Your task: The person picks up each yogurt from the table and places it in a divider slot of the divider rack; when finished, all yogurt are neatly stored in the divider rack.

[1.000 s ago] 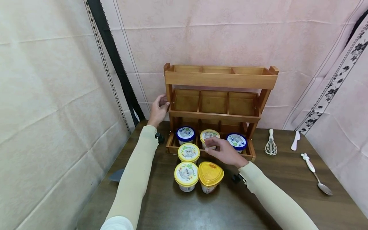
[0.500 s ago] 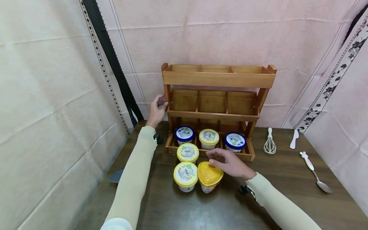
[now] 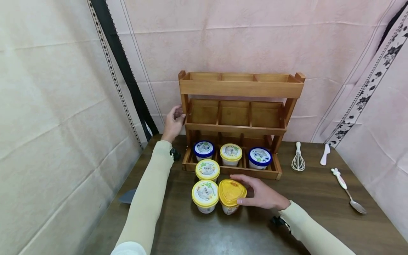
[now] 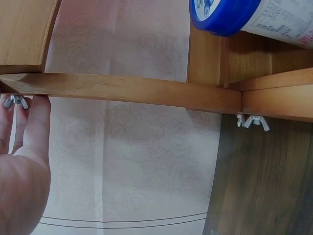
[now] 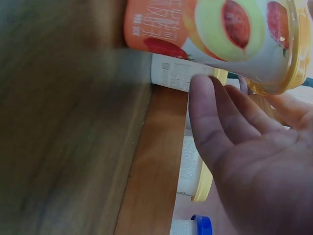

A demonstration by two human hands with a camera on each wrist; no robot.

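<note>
My left hand (image 3: 173, 123) touches the left upright of a three-tier wooden rack (image 3: 239, 89); in the left wrist view its fingers (image 4: 38, 122) lie against the post (image 4: 122, 88) by a wing nut (image 4: 16, 101). Around the right side of a cup with a yellow rounded-triangle lid (image 3: 232, 193) my right hand (image 3: 261, 194) is spread, thumb at the front, fingers behind. The right wrist view shows the cup's fruit print (image 5: 220, 29) beside loosely extended fingers; firm contact is not visible. Two round yellow-lidded tubs, one nearer (image 3: 205, 194) and one farther (image 3: 207, 169), stand left of it.
The rack's bottom tier holds a left blue-lidded tub (image 3: 204, 148), a yellow-lidded tub (image 3: 231, 152) and a right blue-lidded tub (image 3: 260, 156). A whisk (image 3: 298, 159), a white-handled spreader (image 3: 325, 154) and a spoon (image 3: 349, 191) lie to the right. A grey flat object (image 3: 128, 196) is partly behind the left sleeve.
My right hand has come back from the middle tub in the bottom tier to the cup with the triangular lid. The left hand stays at the rack's post.
</note>
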